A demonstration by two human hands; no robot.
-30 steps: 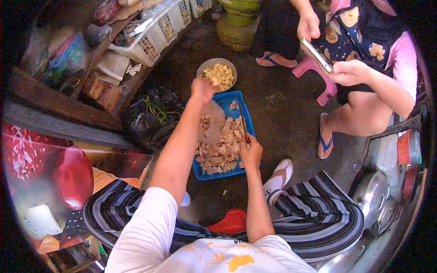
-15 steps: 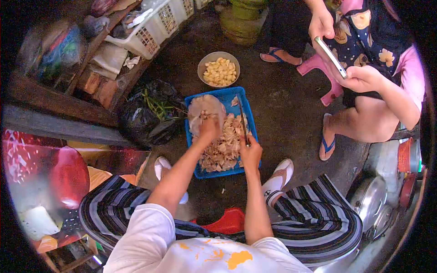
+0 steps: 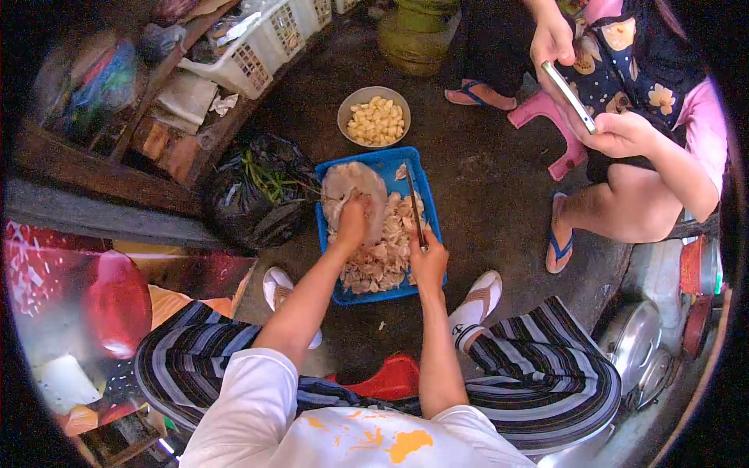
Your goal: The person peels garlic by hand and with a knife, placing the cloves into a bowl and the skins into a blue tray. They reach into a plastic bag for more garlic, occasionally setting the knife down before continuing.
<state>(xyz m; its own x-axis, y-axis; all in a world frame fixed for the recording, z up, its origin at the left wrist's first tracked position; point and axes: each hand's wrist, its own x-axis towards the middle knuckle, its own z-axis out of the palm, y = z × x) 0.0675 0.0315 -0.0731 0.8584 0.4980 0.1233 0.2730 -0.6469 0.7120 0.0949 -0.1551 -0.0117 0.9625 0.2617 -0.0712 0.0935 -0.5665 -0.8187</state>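
Observation:
My right hand (image 3: pixel 429 264) is closed round the handle of a knife (image 3: pixel 416 207), its narrow blade pointing away from me over a blue tray (image 3: pixel 433 222). My left hand (image 3: pixel 355 221) reaches into a pale plastic bag (image 3: pixel 343 181) at the tray's far left; its fingertips are blurred and partly hidden there, so I cannot make out what they hold. Garlic cloves and papery skins (image 3: pixel 374 269) cover the near and middle part of the tray. One garlic clove (image 3: pixel 402 171) lies apart near the knife tip. Beyond the tray stands a bowl (image 3: pixel 341 117) of peeled garlic cloves (image 3: pixel 376 121).
A black plastic bag (image 3: pixel 250 210) with green stalks sits left of the tray. White baskets (image 3: pixel 250 66) stand on a wooden shelf at the upper left. At the right another person holds a phone (image 3: pixel 568 95) beside a pink stool (image 3: pixel 558 132). Metal lids (image 3: pixel 633 331) lie far right.
My left hand has shifted slightly within the plastic bag; cloves seen at its fingertips before are now less visible. My right hand and the knife stay nearly still.

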